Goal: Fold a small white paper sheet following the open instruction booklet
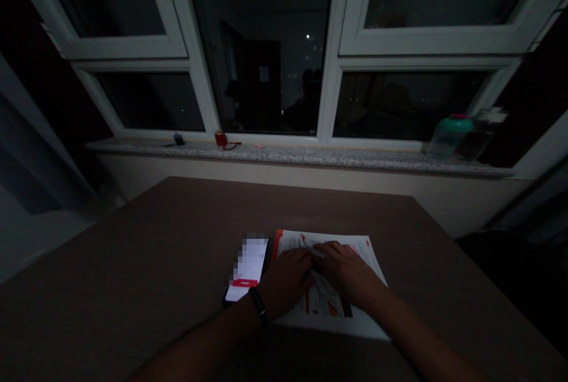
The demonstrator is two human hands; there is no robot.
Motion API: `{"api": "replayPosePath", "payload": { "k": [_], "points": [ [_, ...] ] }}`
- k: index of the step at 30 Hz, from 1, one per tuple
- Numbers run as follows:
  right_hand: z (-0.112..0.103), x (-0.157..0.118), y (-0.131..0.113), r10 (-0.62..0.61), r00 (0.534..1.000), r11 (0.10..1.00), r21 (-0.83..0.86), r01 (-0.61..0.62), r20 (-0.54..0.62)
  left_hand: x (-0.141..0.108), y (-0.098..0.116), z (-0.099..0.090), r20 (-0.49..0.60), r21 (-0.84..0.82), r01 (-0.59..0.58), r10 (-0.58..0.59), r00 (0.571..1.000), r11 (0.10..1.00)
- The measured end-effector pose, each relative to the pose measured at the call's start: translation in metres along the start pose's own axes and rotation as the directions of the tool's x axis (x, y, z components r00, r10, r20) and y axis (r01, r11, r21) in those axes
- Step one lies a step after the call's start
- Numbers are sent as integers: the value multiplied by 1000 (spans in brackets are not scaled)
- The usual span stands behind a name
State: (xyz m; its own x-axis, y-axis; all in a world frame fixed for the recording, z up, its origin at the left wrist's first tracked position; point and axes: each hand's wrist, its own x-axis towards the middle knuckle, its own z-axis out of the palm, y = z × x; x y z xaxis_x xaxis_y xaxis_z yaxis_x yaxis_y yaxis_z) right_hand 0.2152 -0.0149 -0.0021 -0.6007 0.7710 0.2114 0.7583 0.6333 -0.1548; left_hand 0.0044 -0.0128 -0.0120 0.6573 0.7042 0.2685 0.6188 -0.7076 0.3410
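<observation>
On the table lies a printed booklet or sheet, white with orange and red areas. Above it my left hand and my right hand meet, fingers curled inward. Between them they hold a thin, pale folded piece of paper, partly covered by the fingers; its exact shape is hard to make out in the dim light. My left wrist wears a dark band. Just left of that hand rests a phone with a lit screen and a red bar on it.
The brown table reaches toward a speckled windowsill. Along the sill stand a small dark bottle, a red jar, a green-topped container and a clear bottle. A dark chair-like shape is at the right.
</observation>
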Motion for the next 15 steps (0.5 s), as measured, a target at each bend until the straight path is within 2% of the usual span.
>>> {"api": "replayPosePath", "payload": {
  "k": [4,8,15],
  "points": [
    [5,-3,10,-76,996,996,42,75,37,-1,-1,1,-6,-14,-5,5,1000,1000],
    [4,-2,8,-125,992,986,117,122,23,0,1,0,-8,-27,8,-8,1000,1000],
    [-6,0,-6,-33,999,983,182,34,-7,0,1,0,-3,-50,13,-13,1000,999]
  ]
}}
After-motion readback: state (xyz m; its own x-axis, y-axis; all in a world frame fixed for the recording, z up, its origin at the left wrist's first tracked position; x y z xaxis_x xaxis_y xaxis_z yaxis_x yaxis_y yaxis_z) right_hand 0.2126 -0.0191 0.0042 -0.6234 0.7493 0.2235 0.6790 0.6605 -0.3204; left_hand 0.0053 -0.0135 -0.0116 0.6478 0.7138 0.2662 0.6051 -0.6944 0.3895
